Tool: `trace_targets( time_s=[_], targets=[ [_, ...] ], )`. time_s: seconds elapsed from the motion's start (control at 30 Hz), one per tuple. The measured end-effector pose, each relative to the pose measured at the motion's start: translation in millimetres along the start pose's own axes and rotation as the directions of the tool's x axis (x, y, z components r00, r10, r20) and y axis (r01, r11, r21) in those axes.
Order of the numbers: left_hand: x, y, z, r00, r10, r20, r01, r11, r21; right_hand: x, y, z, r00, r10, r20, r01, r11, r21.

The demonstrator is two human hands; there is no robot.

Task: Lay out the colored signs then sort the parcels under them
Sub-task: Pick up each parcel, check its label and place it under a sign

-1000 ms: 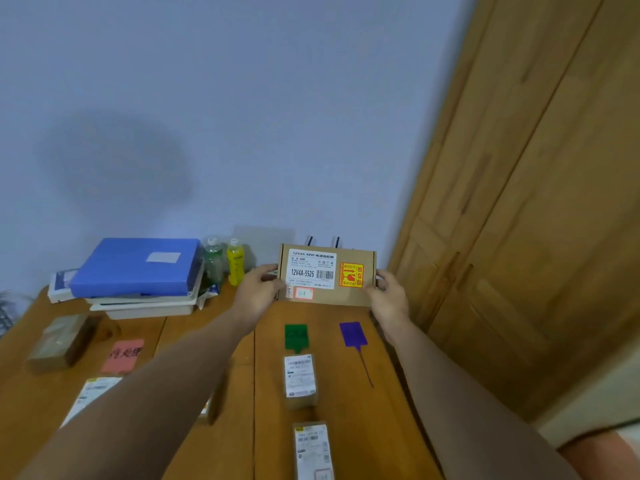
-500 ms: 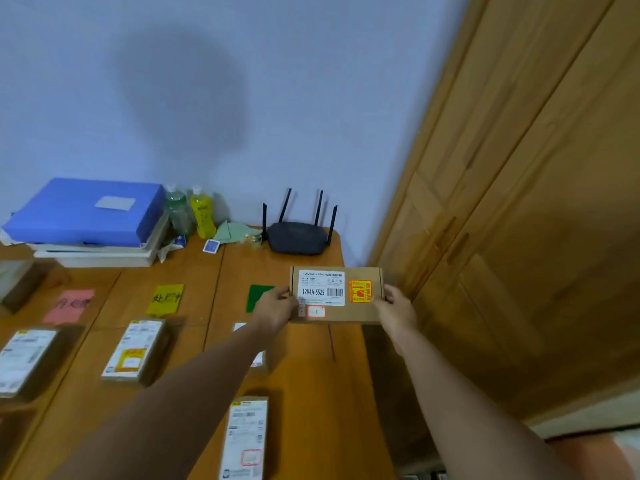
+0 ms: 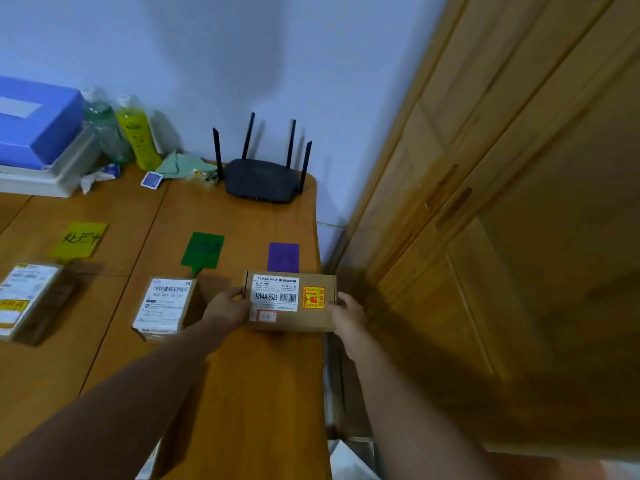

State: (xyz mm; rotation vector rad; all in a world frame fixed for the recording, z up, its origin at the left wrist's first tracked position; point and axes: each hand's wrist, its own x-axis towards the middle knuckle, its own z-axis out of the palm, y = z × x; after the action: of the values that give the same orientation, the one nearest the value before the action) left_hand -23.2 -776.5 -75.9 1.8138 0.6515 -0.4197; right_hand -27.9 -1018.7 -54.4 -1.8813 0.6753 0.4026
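— Since the pale wall point(image 3: 242, 46) and the wooden doors point(image 3: 519, 237) fill most of the view, where does the desk point(image 3: 242, 393) sit?

— In their corner. Its far edge meets the wall, and its rounded right edge runs just beside the doors with a narrow gap between. It is orange-brown wood in joined panels.

— Any open room on it?

— A bare stretch runs from the box toward the person. Another lies between the signs and the router point(image 3: 261, 180) at the back. A blue case point(image 3: 31, 123) tops a white stack at back left, with bottles point(image 3: 138, 136) beside it.

— And the box point(image 3: 291, 303)?

— Brown card, held low at the desk's right edge. It is just on the near side of the purple sign point(image 3: 283, 257) and covers that sign's near end. Its long axis runs left to right, across the person. The labelled face is up, and the print reads upright to them. Its right end juts a little past the desk edge. I can't tell whether it touches the wood.

— Other parcels?

— A white-labelled parcel point(image 3: 164, 308) lies below the green sign point(image 3: 203, 251), just left of the box. A blurred parcel point(image 3: 24, 299) lies below the yellow sign point(image 3: 79, 239), at the view's left edge.

— The hands?

— The left hand point(image 3: 227, 308) takes the box's left short end and the right hand point(image 3: 348, 315) the right one. The fingers of both are curled and clamped on the box. The right hand hangs over the gap beside the doors.
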Motion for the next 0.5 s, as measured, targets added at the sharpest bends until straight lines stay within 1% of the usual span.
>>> trace_targets(
  time_s=[0.17,0.33,0.43,0.5],
  targets=[
    [11.4,-16.6,6.8,1.000,0.006,0.007,-0.007,0.999,0.042,9.7,14.4,7.4,0.999,0.030,0.023,-0.029,0.999,-0.013],
    [15.4,-16.4,7.0,1.000,0.009,0.017,-0.010,0.998,0.058,16.7,18.2,9.1,0.999,0.042,0.020,-0.042,0.999,-0.019],
    [9.6,-11.4,6.7,1.000,0.020,0.022,-0.022,0.993,0.119,16.8,14.5,12.3,0.999,0.045,0.018,-0.043,0.996,-0.076],
    [3.9,-4.6,5.5,0.999,0.049,0.011,-0.050,0.979,0.197,14.9,7.7,15.4,0.999,0.051,0.007,-0.049,0.988,-0.146]
  ],
)
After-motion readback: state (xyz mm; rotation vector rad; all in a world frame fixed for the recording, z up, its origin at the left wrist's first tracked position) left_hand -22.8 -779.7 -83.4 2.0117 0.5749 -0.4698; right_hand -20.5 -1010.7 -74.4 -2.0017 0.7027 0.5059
